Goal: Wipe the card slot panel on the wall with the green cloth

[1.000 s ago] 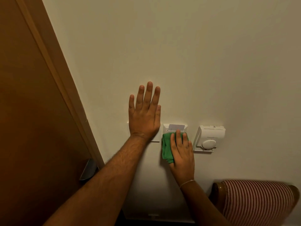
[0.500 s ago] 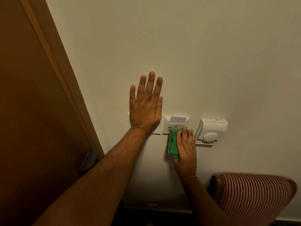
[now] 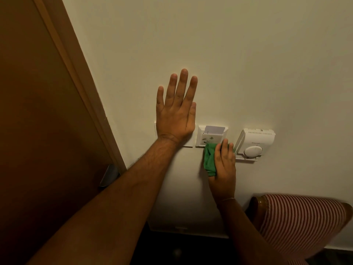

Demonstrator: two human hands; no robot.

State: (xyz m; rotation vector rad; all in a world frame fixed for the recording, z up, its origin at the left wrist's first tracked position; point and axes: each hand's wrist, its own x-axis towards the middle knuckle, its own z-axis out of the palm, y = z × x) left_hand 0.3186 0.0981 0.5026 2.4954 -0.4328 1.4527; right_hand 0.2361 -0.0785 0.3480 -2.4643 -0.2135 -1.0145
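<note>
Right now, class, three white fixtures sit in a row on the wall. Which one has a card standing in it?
The middle one, the card slot panel: a pale card stands in its top. The switch plate on its left is flat, and the thermostat on its right has a round dial.

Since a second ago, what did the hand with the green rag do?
The right hand slid the green cloth down the card slot panel, from covering its front to just its bottom edge, so the printed face now shows. It kept hold of the cloth. The left hand stayed flat on the wall, and the card stayed in its slot.
</note>
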